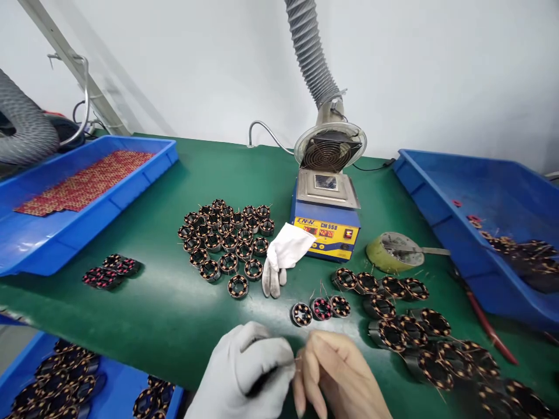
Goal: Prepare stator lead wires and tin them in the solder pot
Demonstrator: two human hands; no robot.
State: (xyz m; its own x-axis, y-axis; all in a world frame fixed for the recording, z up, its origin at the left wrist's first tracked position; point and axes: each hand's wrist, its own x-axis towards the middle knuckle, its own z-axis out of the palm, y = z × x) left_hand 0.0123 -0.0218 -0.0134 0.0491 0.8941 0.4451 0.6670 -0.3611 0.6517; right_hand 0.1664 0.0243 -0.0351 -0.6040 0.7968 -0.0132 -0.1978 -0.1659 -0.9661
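Observation:
My left hand [251, 372], in a white glove, is curled round a dark part that shows only as a black gap between the fingers. Bare and touching its fingertips, my right hand [334, 372] pinches at something thin like a wire, too small to make out clearly. Just beyond the hands, three wound ring cores [322, 309] stand in a row on the green table [174, 326]. A white glove [279, 262] lies behind them, beside a large cluster of ring cores [229, 238].
A blue and yellow solder pot unit [325, 233] stands under a fume duct [312, 52]. Right of it are a round tin [391, 253], more ring cores [391, 334], red-handled pliers [491, 329] and a blue tray [476, 169]. Another blue tray [82, 233] holds red parts.

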